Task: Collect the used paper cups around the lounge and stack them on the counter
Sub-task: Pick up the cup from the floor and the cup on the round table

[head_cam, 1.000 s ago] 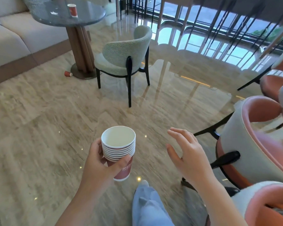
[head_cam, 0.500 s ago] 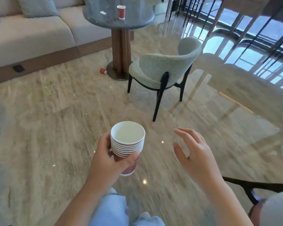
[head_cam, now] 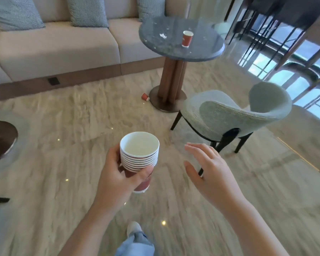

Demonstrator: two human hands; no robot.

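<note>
Open floor (head_cam: 81,126) between cup stack (head_cam: 139,159) and table (head_cam: 181,41).

Open marble floor (head_cam: 78,145) lies ahead up to the sofa (head_cam: 59,50). The round table's surface (head_cam: 201,50) is bare around the upright red paper cup (head_cam: 187,39), reachable from above. A tipped cup (head_cam: 145,97) lies just beside the pedestal base (head_cam: 166,100). The grey-green armchair (head_cam: 235,115) crowds the table's right side.
</note>
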